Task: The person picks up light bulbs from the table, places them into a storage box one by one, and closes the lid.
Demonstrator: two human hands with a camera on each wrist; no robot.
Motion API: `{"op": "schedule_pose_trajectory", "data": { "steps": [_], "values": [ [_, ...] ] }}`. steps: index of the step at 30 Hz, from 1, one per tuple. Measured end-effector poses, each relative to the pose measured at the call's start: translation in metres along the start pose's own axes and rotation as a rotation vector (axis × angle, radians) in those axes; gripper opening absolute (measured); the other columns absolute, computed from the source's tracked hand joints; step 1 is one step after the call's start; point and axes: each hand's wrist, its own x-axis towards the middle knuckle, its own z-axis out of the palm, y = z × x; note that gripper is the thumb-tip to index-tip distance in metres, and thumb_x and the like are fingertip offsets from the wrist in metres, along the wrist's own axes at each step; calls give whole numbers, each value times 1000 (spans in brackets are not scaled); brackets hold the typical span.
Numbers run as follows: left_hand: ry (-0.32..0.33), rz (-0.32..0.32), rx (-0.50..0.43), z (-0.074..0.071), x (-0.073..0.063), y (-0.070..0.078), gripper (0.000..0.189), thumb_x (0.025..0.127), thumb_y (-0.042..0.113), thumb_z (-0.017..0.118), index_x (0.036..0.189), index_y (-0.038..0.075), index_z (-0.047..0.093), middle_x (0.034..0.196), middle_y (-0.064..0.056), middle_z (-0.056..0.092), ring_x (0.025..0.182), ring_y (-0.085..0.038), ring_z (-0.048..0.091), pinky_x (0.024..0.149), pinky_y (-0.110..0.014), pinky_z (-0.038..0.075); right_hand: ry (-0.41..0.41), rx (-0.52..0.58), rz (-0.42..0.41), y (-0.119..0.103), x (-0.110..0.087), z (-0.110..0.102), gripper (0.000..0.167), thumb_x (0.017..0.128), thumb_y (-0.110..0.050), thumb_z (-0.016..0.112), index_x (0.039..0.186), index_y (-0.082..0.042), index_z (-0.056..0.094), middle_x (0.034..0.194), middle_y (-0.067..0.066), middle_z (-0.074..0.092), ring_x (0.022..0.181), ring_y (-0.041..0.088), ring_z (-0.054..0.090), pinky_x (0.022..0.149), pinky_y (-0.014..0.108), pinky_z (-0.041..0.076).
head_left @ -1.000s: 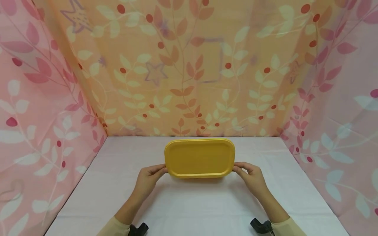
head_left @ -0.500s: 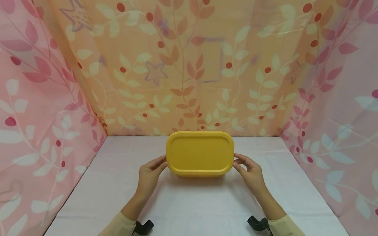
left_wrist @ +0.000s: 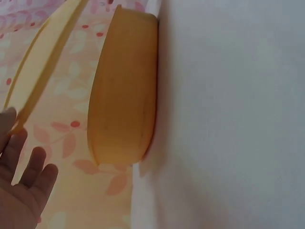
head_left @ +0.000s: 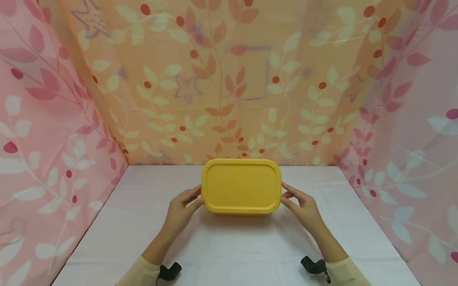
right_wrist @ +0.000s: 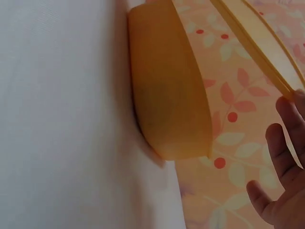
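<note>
A yellow rectangular lid (head_left: pixel 241 186) with rounded corners is held above a yellow plastic container (left_wrist: pixel 125 90), apart from it. My left hand (head_left: pixel 181 208) pinches the lid's left end between thumb and fingers. At the opposite end my right hand (head_left: pixel 302 208) pinches it the same way. In the right wrist view, the container (right_wrist: pixel 167 86) sits on the white cloth with a gap between its rim and the lid (right_wrist: pixel 259 45). From the head view the lid hides nearly all of the container, including whatever is inside.
A white cloth (head_left: pixel 229 254) covers the table. Orange patterned fabric (head_left: pixel 222 79) hangs behind it, with pink patterned fabric (head_left: pixel 43 159) at the left and more pink fabric (head_left: pixel 411 159) at the right. Black wrist devices (head_left: pixel 169 271) show near the sleeves.
Both hands have risen a little with the lid. Its top face appears taller in the head view, its far edge having moved up, mostly in the first half second.
</note>
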Motion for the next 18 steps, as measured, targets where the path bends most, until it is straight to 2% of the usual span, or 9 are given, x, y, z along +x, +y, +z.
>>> {"op": "schedule_pose_trajectory", "data": {
  "steps": [2,3,4,5,7,10,12,14,18],
  "values": [
    [-48,9,58,-4,2,-1,53,91,22,79,142,21,64,129,1,70,124,-19,62,108,-43,52,-58,-17,-19,1,3,-6,54,94,-15,76,145,-21,60,98,0,74,110,8,62,120,55,36],
    [-70,12,83,-6,2,-2,55,90,25,80,143,22,63,130,2,69,126,-18,61,109,-42,51,-90,-21,-27,1,4,-9,56,94,-15,76,146,-21,59,99,0,73,109,8,62,119,60,34],
    [-90,13,103,-8,2,-2,57,90,27,81,143,23,62,132,3,69,127,-18,60,109,-41,51,-122,-20,-34,2,4,-11,57,93,-15,77,147,-22,58,101,-1,73,109,9,62,120,61,33],
    [-110,11,118,-10,2,-3,59,88,28,82,144,23,62,133,3,68,128,-18,59,110,-39,51,-153,-14,-41,3,5,-13,59,93,-15,77,148,-21,57,102,-1,73,110,10,62,122,56,32],
    [-146,-8,137,-13,1,-4,63,86,32,84,144,26,61,134,5,67,130,-16,57,111,-34,50,-198,-7,-61,6,4,-15,63,92,-15,78,150,-20,55,104,-2,72,109,13,62,124,38,33],
    [-187,-35,161,-16,-1,-7,68,83,36,86,145,32,60,135,10,66,132,-14,55,112,-30,48,-220,-4,-98,11,2,-15,65,90,-14,79,150,-17,55,104,-2,72,110,14,62,115,12,29],
    [-208,-44,167,-16,-1,-9,70,82,38,86,145,35,58,136,12,64,134,-12,53,114,-32,46,-204,-13,-125,14,2,-15,65,88,-13,81,148,-15,56,105,-2,72,109,14,62,111,7,30],
    [-214,-43,169,-16,0,-12,71,82,39,86,146,38,57,137,13,63,135,-12,52,115,-35,45,-181,-39,-150,16,3,-14,65,86,-12,83,147,-15,58,110,-2,70,110,12,61,109,7,33],
    [-198,-40,161,-14,3,-16,71,80,38,87,144,40,58,138,14,62,136,-11,51,116,-39,45,-143,-79,-182,19,8,-14,66,81,-9,86,143,-16,62,133,0,63,125,15,56,108,8,38]
  ]
}}
